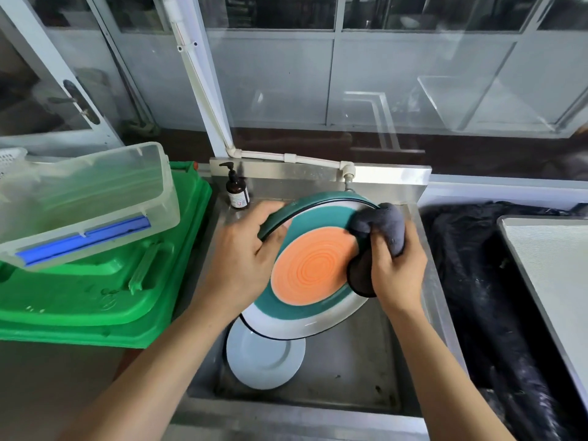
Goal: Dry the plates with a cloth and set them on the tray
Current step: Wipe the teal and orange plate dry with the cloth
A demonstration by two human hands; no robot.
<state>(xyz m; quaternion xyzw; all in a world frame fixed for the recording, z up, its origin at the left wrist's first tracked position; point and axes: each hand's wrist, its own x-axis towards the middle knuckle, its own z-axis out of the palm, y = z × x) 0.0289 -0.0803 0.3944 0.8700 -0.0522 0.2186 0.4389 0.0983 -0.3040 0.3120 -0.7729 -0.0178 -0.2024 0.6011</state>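
Drying a big plate [313,268] over the sink [353,370], cloth [380,230] in one hand.

The left hand [245,256] is gripping the plate's left rim, fingers curled round the edge, holding it tilted with its orange middle and teal ring facing up. The right hand [396,268] is bunching the dark grey cloth in a closed grip and pressing it on the plate's right edge. Right below both hands, a pale blue plate [265,358] is lying in the sink basin. Just beyond the left hand, a brown pump bottle [237,192] is standing at the sink's back corner. Off to the left of that hand, a clear plastic tub [86,202] is sitting tilted on a green crate [95,300]. Well right of the cloth hand, a flat grey tray [553,265] is lying on dark fabric [477,281].
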